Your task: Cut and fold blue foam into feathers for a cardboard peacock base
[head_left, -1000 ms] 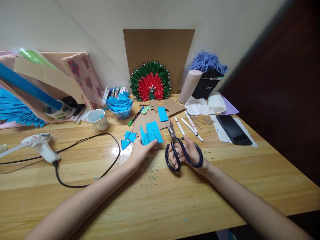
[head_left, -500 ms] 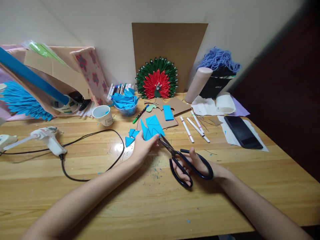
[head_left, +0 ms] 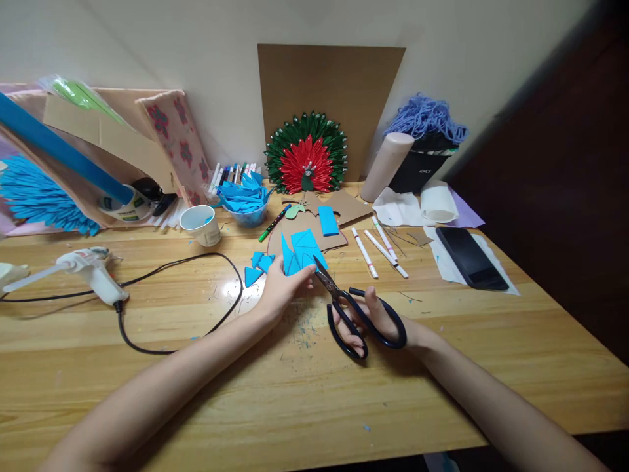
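Observation:
Between the thumb and fingers of my left hand point(head_left: 285, 285) is a blue sheet point(head_left: 305, 246) with dark lines drawn on it and a cut notch at its left. My right hand point(head_left: 373, 318) has its fingers through the black handles of a pair of scissors point(head_left: 333, 288). The scissors' blades reach the sheet's lower right edge, near my left thumb. Several small cut blue pieces point(head_left: 254, 276) lie just left of my left hand. Behind the sheet, a blue rectangle point(head_left: 328, 221) rests on a brown cardboard piece point(head_left: 280, 237).
A glue gun point(head_left: 93, 272) with a looping black cord lies left, near a paper cup point(head_left: 200, 226) and a bowl of blue cuttings point(head_left: 246, 200). White markers point(head_left: 364, 253) and a phone point(head_left: 472, 257) lie right. A green-and-red peacock craft point(head_left: 307, 157) leans on a brown board point(head_left: 334, 85).
The scissors' handles have moved slightly left and come a little closer together, the blades farther onto the sheet. The sheet has turned slightly in my left hand.

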Tool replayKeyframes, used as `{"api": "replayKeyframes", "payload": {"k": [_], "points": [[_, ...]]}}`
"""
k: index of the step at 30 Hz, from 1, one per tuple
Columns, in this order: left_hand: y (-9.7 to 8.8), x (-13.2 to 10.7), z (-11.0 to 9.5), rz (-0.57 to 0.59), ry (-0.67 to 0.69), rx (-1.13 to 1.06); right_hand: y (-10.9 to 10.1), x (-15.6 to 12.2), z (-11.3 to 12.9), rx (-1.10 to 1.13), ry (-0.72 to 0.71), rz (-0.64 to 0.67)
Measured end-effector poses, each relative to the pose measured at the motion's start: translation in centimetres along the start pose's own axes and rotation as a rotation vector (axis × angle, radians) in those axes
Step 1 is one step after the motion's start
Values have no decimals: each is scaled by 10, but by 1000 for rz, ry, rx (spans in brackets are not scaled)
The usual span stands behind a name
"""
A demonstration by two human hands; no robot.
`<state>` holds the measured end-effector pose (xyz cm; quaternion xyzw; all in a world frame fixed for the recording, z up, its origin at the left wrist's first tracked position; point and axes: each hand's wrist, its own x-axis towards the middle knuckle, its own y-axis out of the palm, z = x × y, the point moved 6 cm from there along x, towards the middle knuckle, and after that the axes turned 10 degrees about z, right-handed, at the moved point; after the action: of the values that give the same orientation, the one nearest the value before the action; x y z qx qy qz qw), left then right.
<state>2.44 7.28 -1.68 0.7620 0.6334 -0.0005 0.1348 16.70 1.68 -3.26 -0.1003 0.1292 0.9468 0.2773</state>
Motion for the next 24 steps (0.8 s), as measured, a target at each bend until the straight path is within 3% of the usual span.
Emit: {"api": "replayKeyframes", "payload": {"k": [11, 24], "points": [[1, 0, 0, -1, -11, -59, 0, 1, -4, 60, -48, -19], [0, 4, 6, 52, -24, -128, -2, 1, 0, -44, -63, -128]]}}
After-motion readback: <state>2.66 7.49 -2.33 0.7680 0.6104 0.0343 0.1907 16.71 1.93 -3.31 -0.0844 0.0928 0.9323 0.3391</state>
